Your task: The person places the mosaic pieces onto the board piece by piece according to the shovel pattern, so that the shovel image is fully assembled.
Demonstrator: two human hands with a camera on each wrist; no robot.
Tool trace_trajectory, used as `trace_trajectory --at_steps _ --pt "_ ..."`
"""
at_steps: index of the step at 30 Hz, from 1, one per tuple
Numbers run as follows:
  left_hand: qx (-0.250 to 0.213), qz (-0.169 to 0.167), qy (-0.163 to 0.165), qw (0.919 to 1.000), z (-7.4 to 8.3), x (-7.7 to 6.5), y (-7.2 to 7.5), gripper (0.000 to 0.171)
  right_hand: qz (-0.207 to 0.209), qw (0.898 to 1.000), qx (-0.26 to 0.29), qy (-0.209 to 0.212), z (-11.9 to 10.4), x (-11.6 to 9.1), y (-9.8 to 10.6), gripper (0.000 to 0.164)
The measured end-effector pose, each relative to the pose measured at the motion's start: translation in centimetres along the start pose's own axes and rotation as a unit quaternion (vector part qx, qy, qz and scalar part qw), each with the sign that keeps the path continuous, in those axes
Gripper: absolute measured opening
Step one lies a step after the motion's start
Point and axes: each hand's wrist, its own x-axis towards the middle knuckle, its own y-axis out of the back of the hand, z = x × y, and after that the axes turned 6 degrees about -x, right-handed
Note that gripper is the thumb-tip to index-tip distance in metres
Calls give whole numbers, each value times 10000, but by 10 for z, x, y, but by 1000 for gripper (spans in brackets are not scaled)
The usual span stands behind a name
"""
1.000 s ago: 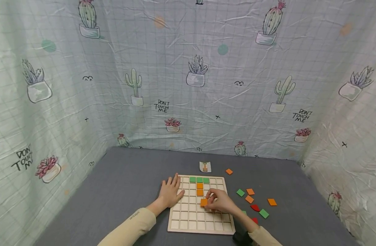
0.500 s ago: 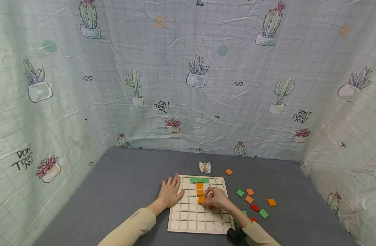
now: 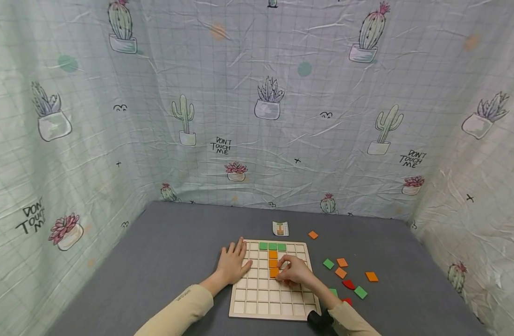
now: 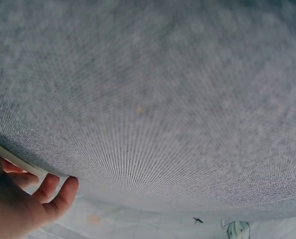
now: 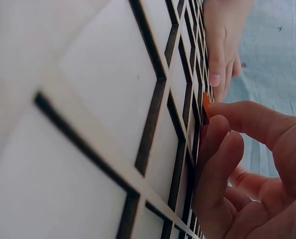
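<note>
A wooden grid board (image 3: 257, 308) lies on the table. Three green tiles (image 3: 272, 246) fill cells in its top row, with orange tiles (image 3: 273, 255) in a column below the middle one. My right hand (image 3: 296, 270) pinches the lowest orange tile (image 3: 274, 272) at its right side, level with that column. In the right wrist view only an edge of this orange tile (image 5: 206, 104) shows beyond the fingertips. My left hand (image 3: 231, 262) rests on the board's left edge, fingers spread; the left wrist view shows the same hand (image 4: 33, 204) at that rim.
A small printed pattern card (image 3: 280, 228) lies behind the board. To the right are loose orange tiles (image 3: 372, 276), green tiles (image 3: 360, 292) and red curved pieces (image 3: 348, 284), some partly hidden by the right arm. A patterned curtain (image 3: 240, 116) surrounds the grey table (image 3: 156, 280).
My right hand has carried the orange tile left and slightly away from me, into line under the other orange tiles. My left hand has stayed put.
</note>
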Motion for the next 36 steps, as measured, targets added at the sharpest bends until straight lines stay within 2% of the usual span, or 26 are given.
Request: trace_trajectory --at_steps 12,20,31,36 --pt "-51 11 3 10000 -1 3 -2 61 -205 9995 251 36 0 1 4 26" --pt "-54 -147 34 9999 0 2 -1 62 -324 9985 433 41 2 2 4 26" --pt "-81 -234 73 9997 -1 2 -2 62 -246 9996 96 -50 2 4 0 21" --pt "-110 -236 78 9996 -1 3 -3 62 -293 9995 112 -4 3 4 2 21"
